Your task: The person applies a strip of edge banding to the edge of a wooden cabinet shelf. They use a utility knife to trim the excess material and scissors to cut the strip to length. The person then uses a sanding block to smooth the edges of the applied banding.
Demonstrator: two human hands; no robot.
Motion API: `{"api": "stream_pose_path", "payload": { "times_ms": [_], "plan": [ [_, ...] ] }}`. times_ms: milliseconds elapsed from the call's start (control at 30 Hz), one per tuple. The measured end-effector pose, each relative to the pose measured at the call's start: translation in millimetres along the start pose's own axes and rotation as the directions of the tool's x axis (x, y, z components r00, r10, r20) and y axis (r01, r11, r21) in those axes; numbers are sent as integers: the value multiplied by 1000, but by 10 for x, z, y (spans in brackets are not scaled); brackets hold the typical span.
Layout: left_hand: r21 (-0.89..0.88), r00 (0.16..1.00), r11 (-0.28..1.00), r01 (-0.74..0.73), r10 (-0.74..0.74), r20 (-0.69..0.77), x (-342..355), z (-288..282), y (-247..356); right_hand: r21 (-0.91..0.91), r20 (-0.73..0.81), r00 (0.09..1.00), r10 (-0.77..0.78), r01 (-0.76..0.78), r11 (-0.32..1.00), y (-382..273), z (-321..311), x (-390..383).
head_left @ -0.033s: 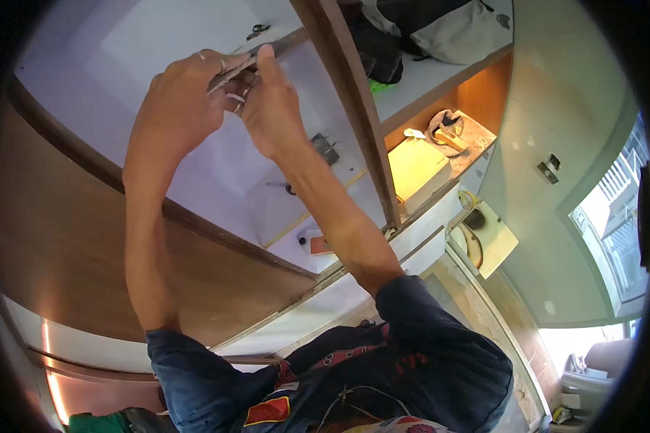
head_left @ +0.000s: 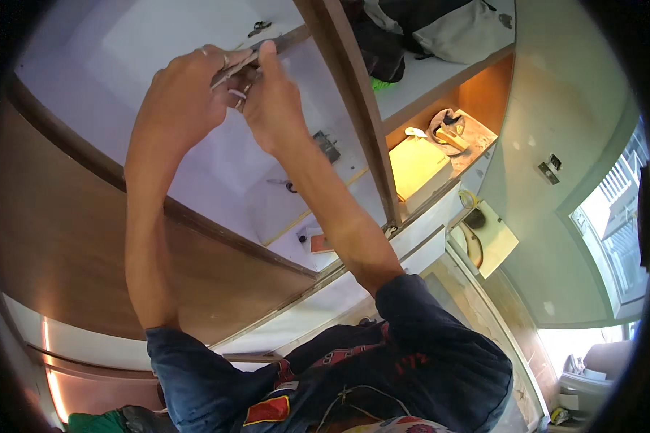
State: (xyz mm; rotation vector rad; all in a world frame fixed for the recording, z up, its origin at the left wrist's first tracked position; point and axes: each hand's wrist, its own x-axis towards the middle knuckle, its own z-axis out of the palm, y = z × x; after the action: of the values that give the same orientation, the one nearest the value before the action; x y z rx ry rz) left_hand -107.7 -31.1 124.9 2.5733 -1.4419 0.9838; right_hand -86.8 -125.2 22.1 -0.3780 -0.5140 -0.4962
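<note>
Both hands are raised inside a white-lined cabinet at a brown shelf edge (head_left: 292,37). My left hand (head_left: 180,108) is closed on a thin, pale, narrow strip (head_left: 232,68) along that edge, its fingers bent around it. My right hand (head_left: 274,108) is closed at the strip's other end, thumb up near the edge. Small metal bits show between the fingers, too hidden to name. A small dark item (head_left: 258,29) lies above the hands, and a grey metal piece (head_left: 326,146) is below them, beside my right forearm.
A wooden upright (head_left: 365,123) separates the cabinet from a shelf with dark cloths (head_left: 379,50). A lit niche holds a yellow box (head_left: 415,169) and tools (head_left: 448,133). A brown panel (head_left: 65,216) is at left. An orange item (head_left: 321,242) lies low in the cabinet.
Both hands and the strip have shifted very slightly upward. The grip looks the same.
</note>
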Motion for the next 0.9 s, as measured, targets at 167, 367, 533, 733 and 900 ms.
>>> {"api": "stream_pose_path", "payload": {
  "times_ms": [167, 367, 533, 733, 900],
  "plan": [
    [-14, 997, 998, -65, 64, -30, 37, 22, -71, -7, 7, 1000, -10, 10, 1000, -14, 51, -35],
    [70, 999, 997, 24, -27, 45, -25, 50, 99, -26, -45, 999, -31, 30, 999, -63, 2, -105],
    [25, 1000, 1000, -17, 18, -6, 24, 77, 31, -39, -5, 999, -34, 34, 999, -84, -34, -48],
    [83, 999, 996, 15, -11, -38, 55, 92, 108, -62, -12, 999, -53, 52, 997, -82, -29, 31],
    [91, 1000, 995, -28, 28, -5, 51, 64, 84, -29, -51, 999, -16, 15, 999, -70, -2, -28]
  ]
}}
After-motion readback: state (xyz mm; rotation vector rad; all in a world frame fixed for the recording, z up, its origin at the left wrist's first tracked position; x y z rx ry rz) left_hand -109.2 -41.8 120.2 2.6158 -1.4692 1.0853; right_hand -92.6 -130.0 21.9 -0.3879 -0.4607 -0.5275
